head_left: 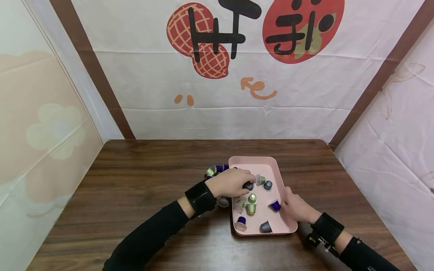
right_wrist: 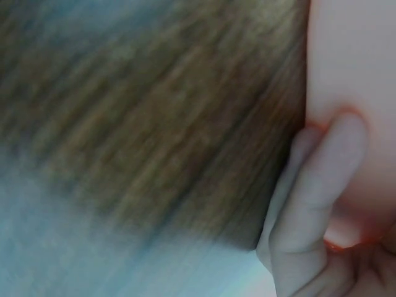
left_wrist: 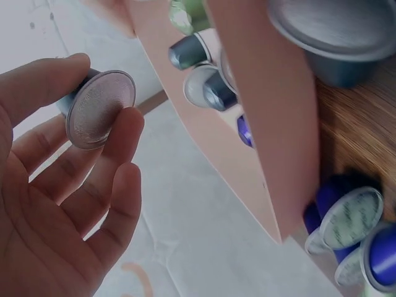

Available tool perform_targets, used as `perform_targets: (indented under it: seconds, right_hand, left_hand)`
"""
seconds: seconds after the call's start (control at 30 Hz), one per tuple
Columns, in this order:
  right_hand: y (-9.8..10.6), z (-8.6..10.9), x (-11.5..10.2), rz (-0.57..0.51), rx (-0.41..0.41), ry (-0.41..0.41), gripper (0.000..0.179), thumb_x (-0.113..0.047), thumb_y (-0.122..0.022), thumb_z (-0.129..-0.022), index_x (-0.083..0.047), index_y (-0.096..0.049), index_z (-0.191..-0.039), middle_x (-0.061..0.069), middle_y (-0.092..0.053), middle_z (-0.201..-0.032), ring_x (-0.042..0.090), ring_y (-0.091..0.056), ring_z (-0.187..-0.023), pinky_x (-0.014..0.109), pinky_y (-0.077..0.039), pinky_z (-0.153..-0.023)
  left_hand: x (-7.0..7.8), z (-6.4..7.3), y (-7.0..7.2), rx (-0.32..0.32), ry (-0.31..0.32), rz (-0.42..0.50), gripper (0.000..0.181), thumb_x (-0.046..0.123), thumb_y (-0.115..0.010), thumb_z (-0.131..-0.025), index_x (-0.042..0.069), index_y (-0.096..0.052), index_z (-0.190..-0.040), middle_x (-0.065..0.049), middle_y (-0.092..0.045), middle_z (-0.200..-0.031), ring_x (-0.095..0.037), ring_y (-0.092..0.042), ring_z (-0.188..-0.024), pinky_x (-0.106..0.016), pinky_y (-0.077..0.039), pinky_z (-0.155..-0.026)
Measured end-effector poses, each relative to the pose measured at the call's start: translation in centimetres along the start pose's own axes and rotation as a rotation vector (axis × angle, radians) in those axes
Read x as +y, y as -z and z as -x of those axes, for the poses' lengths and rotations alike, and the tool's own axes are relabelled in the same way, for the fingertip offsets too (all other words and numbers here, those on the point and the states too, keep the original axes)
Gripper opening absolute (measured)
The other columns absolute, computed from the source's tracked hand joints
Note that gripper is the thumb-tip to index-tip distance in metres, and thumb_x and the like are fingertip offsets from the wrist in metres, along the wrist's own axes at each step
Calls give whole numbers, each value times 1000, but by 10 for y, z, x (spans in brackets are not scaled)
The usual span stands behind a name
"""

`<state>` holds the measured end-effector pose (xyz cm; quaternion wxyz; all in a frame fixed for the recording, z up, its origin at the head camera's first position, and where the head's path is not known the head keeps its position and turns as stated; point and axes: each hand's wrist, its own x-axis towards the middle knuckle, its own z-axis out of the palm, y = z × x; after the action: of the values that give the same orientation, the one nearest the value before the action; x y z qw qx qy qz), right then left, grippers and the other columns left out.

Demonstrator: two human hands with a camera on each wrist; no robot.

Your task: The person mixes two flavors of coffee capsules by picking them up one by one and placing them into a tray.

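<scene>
My left hand (head_left: 231,182) is over the left part of a pink tray (head_left: 266,162). Between thumb and fingers it pinches a dark coffee capsule (left_wrist: 102,111), whose silvery foil lid faces the left wrist camera. At the tray's right side, my right hand (head_left: 296,206) grips the wall; in the right wrist view its fingers (right_wrist: 337,148) press against the pink surface. Several capsules lie in the tray, among them a green capsule (head_left: 251,209), a purple capsule (head_left: 275,205) and a grey capsule (head_left: 266,227). The right thumb is hard to make out.
Left of the tray, partly behind my left hand, is a group of purple and green capsules (head_left: 211,172). A pale-lidded capsule (head_left: 223,202) lies by the tray's left wall. The brown wooden table (head_left: 152,165) meets a printed white cloth (head_left: 149,94) at the back.
</scene>
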<state>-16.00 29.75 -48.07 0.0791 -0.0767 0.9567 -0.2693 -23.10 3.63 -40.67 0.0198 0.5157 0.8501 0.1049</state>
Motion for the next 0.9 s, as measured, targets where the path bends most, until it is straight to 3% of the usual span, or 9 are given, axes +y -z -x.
perform_targets:
  seconds: [0.2,0.4,0.57,0.77,0.9]
  right_hand:
    - [1,1,-1,-20,-14,-18,23,2,-51,-88,4,-35,-104,4,-44,-66,17,-50,-63,31,-41,-55]
    - [0,1,0,-14,-9,-25,24,1,-51,-88,4,-35,-106,4,-46,-67,17,-51,-66,31,-41,-58]
    - [-1,1,-1,-18,-16,-31,23,2,-50,-87,4,-35,-105,6,-47,-69,18,-51,-67,32,-41,-58]
    - [0,1,-2,-22,-20,-25,23,2,-50,-88,4,-35,-105,6,-48,-70,18,-51,-67,32,-41,-58]
    - [-1,1,-2,-26,-24,-32,23,2,-50,-88,5,-35,-106,6,-47,-69,18,-51,-67,32,-41,-58]
  left_hand:
    - [5,-16,-1,-12,-12,-14,17,20,-65,-87,19,-63,-104,8,-55,-91,-7,-49,-77,-23,-41,-66]
    - [6,-18,6,-17,16,7,25,22,-63,-91,16,-62,-115,1,-61,-106,-7,-52,-84,-23,-43,-73]
    - [-4,-3,13,-12,70,29,22,23,-58,-94,14,-64,-113,-3,-61,-107,-9,-53,-87,-23,-45,-72]
    - [-26,22,15,3,134,6,7,22,-60,-92,16,-63,-91,1,-59,-87,-10,-50,-71,-24,-42,-61]
    - [-40,39,12,-2,156,5,9,19,-62,-89,18,-60,-81,4,-53,-79,-9,-48,-68,-24,-39,-58]
